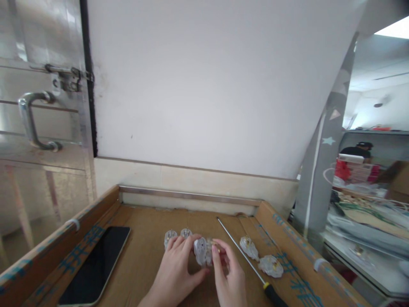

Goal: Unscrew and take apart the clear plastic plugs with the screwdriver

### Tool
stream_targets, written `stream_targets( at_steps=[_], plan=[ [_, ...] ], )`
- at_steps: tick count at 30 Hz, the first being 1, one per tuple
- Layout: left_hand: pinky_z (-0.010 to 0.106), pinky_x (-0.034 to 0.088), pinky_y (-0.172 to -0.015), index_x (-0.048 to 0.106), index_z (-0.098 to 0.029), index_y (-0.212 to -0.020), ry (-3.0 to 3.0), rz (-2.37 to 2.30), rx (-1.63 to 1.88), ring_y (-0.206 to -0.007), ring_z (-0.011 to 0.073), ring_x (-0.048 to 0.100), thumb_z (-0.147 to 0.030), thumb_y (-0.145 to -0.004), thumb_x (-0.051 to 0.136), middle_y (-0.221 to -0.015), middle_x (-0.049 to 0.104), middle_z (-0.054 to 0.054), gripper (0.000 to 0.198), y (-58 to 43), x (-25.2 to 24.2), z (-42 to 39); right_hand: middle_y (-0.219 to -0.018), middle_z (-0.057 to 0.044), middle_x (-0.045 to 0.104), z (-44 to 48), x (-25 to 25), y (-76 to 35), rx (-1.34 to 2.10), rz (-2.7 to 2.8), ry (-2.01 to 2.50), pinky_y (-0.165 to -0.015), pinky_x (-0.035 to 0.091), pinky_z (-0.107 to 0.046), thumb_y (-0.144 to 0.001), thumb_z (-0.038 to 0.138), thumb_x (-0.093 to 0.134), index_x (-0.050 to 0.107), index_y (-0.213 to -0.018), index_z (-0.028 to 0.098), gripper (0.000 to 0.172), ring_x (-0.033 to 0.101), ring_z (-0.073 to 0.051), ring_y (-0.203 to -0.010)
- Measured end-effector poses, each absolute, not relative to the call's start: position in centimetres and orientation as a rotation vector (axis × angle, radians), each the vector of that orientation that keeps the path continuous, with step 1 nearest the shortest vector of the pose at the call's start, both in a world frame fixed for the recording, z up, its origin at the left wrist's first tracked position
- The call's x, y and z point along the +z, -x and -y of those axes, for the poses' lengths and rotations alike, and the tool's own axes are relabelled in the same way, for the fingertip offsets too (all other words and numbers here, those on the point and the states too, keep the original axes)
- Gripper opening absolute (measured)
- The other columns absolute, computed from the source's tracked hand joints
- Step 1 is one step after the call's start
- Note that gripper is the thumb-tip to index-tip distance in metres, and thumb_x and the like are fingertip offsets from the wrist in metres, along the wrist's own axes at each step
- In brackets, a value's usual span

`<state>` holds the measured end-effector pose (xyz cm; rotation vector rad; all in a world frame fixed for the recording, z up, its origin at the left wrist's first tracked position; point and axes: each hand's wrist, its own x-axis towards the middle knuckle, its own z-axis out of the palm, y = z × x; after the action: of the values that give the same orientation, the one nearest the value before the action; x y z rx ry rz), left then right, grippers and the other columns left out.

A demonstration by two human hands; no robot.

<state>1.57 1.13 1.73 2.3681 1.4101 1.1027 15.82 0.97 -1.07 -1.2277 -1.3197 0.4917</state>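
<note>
Between my two hands, above the cardboard, is a clear plastic piece [200,251] with a rounded face and small dark holes. It looks like part of a plug or socket. My left hand [179,266] grips its left side with fingers and thumb. My right hand [227,268] pinches its right side, where a bit of brass-coloured metal shows near the fingertips. Beyond my left fingers lie two similar clear pieces with metal pins, one piece [170,237] and another piece [185,233]. To the right are two more clear pieces with brass parts, an upper piece [249,248] and a lower piece [271,266].
A screwdriver [270,292] with a black and yellow handle lies right of my hands. A black phone [97,266] rests at left. Raised cardboard sides [281,238] border the cardboard-covered surface. A metal door [41,128] stands left; a person [358,150] is far right.
</note>
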Motion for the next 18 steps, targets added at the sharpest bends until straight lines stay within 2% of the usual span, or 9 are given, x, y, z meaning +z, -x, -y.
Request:
stream_targets(
  at_steps=[5, 12, 18],
  plan=[
    [0.041, 0.038, -0.087, 0.050, -0.022, -0.111, -2.447, -1.356, 1.116, -0.093, 0.0248, 0.058, -0.016, -0.065, 0.066, -0.104, 0.065, 0.004, 0.049, -1.81, 1.56, -1.05, -0.086, -0.007, 0.069, -0.92, -0.89, -15.57, 0.422, 1.419, 1.196, -0.063, 0.053, -0.021, -0.081, 0.049, 0.048, 0.063, -0.094, 0.018, 0.037, 0.066, -0.017, -0.071],
    [0.044, 0.033, -0.093, 0.047, -0.023, -0.113, -2.482, -1.363, 1.112, -0.095, 0.0239, 0.058, -0.019, -0.068, 0.066, -0.104, 0.064, 0.004, 0.049, -1.55, 1.46, -1.14, -0.086, -0.007, 0.068, -0.91, -0.98, -15.54, 0.400, 1.404, 1.194, -0.062, 0.054, -0.021, -0.082, 0.048, 0.048, 0.062, -0.095, 0.017, 0.036, 0.065, -0.016, -0.071],
    [0.043, 0.037, -0.090, 0.046, -0.021, -0.115, -2.484, -1.378, 1.077, -0.096, 0.0245, 0.057, -0.017, -0.070, 0.063, -0.103, 0.064, 0.005, 0.049, -1.37, 1.28, -1.11, -0.087, -0.007, 0.068, -0.74, -1.20, -15.55, 0.408, 1.479, 1.177, -0.063, 0.053, -0.021, -0.084, 0.045, 0.047, 0.062, -0.097, 0.018, 0.034, 0.065, -0.016, -0.071]
  ],
)
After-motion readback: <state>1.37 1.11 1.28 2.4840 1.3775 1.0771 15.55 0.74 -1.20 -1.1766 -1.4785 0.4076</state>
